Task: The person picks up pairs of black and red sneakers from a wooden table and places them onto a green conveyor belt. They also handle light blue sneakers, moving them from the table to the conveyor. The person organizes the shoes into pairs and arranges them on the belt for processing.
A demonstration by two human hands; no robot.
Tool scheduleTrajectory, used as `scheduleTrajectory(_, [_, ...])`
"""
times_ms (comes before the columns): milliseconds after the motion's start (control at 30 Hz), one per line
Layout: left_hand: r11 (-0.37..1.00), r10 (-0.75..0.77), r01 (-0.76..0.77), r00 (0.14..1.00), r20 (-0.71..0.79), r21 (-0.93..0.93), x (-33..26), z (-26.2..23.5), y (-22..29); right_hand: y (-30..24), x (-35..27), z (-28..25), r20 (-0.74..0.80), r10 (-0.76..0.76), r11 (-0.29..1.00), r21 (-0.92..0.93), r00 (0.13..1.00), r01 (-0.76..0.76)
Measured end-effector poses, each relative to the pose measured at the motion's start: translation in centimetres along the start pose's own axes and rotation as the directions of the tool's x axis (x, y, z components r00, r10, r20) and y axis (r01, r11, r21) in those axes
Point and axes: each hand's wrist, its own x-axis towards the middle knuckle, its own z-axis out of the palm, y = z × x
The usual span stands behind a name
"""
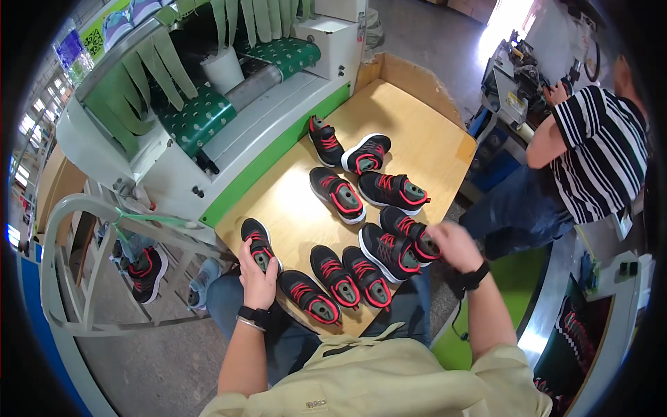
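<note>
My left hand (257, 281) is closed round the heel end of a black sneaker (256, 233) with red laces and red collar trim, at the left edge of a wooden tabletop (278, 194). My right hand (455, 247), smeared by motion, is at the heel of another black sneaker (404, 224) on the right side; whether its fingers grip it cannot be made out. Close to that one lies a sneaker (388, 254) with a white sole. Between my hands, a few more matching sneakers (335, 276) rest with toes pointing away from me. Grey-green inserts fill their openings.
Farther up the tabletop lie several more sneakers (338, 194). Beyond it stands a machine with a green dotted belt (201, 118) and hanging strips (257, 21). A metal rack (83, 208) with shoes is at left. A person in a striped shirt (597, 149) works at right.
</note>
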Motion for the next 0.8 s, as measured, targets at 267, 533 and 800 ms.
scheduleTrajectory(267, [0.998,0.054,-0.054,0.997,-0.047,-0.009,-0.2,-0.1,-1.2,-11.5,18.1,1.8,-0.037,-0.175,0.962,-0.221,0.984,0.163])
scheduleTrajectory(533, [0.994,0.105,-0.105,0.994,0.009,-0.017,0.3,-0.1,-1.9,-11.5,26.1,8.2,-0.023,0.127,0.960,0.253,0.992,-0.117])
scheduleTrajectory(800, [0.992,0.125,-0.125,0.992,0.008,-0.009,0.3,0.1,-1.8,-20.2,13.6,1.9,-0.085,-0.391,0.821,0.417,0.916,0.389])
